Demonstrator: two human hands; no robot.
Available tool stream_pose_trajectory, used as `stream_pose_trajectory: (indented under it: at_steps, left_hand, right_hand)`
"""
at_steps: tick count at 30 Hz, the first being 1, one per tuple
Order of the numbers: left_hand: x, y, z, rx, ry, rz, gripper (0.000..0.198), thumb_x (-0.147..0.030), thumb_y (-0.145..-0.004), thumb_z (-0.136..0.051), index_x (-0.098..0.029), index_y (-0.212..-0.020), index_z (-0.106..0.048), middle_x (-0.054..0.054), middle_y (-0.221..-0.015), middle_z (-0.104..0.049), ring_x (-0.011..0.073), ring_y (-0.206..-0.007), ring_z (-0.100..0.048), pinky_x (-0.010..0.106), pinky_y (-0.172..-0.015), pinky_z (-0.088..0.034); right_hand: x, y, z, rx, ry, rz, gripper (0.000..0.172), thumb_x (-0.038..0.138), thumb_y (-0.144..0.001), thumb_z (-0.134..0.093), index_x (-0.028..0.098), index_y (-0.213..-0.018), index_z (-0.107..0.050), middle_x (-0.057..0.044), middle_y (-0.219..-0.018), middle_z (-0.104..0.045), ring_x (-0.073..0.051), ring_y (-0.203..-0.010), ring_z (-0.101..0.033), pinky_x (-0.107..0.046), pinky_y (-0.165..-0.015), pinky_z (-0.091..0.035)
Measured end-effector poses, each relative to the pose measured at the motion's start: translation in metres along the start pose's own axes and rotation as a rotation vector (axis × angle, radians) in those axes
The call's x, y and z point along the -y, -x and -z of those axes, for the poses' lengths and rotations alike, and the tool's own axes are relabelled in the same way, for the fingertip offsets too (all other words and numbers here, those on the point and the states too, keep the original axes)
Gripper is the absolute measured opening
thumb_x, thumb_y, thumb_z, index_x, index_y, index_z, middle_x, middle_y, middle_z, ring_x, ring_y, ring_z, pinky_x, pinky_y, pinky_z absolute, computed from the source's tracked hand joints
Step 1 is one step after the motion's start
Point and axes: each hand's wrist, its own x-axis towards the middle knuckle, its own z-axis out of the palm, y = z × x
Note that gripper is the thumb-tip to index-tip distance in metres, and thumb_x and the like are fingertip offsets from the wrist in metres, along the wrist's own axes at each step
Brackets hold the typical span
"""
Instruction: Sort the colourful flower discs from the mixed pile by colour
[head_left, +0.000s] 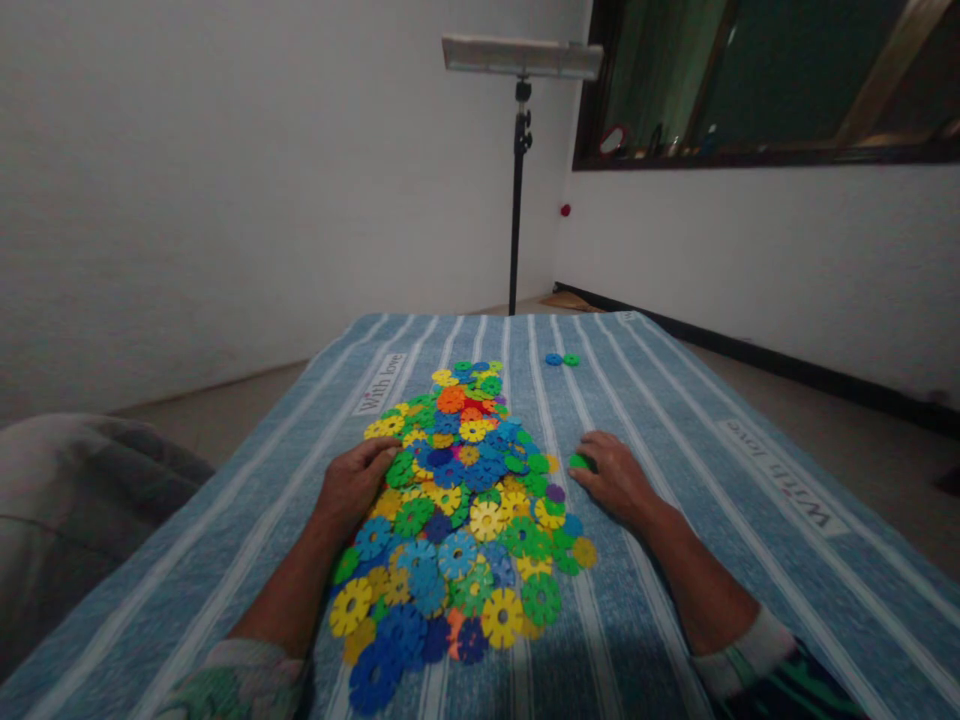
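Striped cloth [660, 400] carries a heap of notched discs [457, 500] at centre. The left hand [360, 482] rests at the heap's left edge; whether it grips is unclear. The right hand [619, 475] lies opposite. Farther off, a blue-and-green pair [554, 359] lies edge to edge. Smallest, one green disc [581, 461] appears pinched in the right hand. Apparent step: selecting single discs; moving this one calls for a steady pinch.

Disc pile [465, 535], centre: yellow, blue, green, orange, red, purple | disc pair [553, 360], above right of centre: 1 blue, 1 green | single disc [580, 461], right of centre: green | cloth [720, 500], bottom: blue, white stripes | wall [285, 180], upper left: off-white
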Motion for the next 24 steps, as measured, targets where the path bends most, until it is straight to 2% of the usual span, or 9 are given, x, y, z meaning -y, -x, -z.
stream_pose_trajectory:
  at_steps: [4, 9, 14, 24]
  left_hand:
    - [-0.001, -0.001, 0.0, -0.007, -0.006, -0.003, 0.04, -0.05, -0.066, -0.057, -0.021, -0.087, -0.074, 0.001, -0.082, -0.075, 0.0196, -0.069, -0.065, 0.026, -0.064, -0.051]
    - [-0.003, 0.0, 0.0, -0.019, -0.02, -0.008, 0.038, -0.049, -0.066, -0.058, -0.022, -0.086, -0.074, 0.0, -0.08, -0.075, 0.0194, -0.067, -0.064, 0.027, -0.062, -0.051]
    - [-0.007, 0.004, 0.0, -0.008, 0.009, 0.014, 0.038, -0.049, -0.065, -0.058, -0.021, -0.086, -0.074, -0.001, -0.081, -0.075, 0.0202, -0.072, -0.065, 0.027, -0.065, -0.051]
    - [-0.001, 0.003, -0.001, -0.009, 0.043, 0.014, 0.038, -0.049, -0.066, -0.059, -0.021, -0.087, -0.073, 0.0, -0.083, -0.075, 0.0212, -0.075, -0.066, 0.027, -0.067, -0.052]
  right_hand:
    - [0.005, -0.002, -0.002, -0.052, -0.11, 0.032, 0.01, 0.027, -0.079, -0.063, 0.017, -0.081, -0.066, -0.01, -0.1, -0.063, -0.024, -0.1, -0.055, -0.038, -0.091, -0.041]
    - [0.023, -0.01, -0.007, -0.076, -0.285, 0.14, 0.011, 0.026, -0.081, -0.064, 0.02, -0.089, -0.066, -0.008, -0.102, -0.063, -0.022, -0.102, -0.055, -0.036, -0.091, -0.041]
    - [0.032, -0.019, -0.012, -0.017, -0.267, 0.194, 0.012, 0.026, -0.082, -0.063, 0.019, -0.092, -0.066, -0.008, -0.1, -0.063, -0.022, -0.098, -0.055, -0.037, -0.089, -0.041]
    - [0.026, -0.021, -0.02, 0.042, -0.231, 0.165, 0.017, 0.029, -0.083, -0.063, 0.018, -0.096, -0.068, -0.009, -0.105, -0.063, -0.023, -0.104, -0.054, -0.038, -0.093, -0.04]
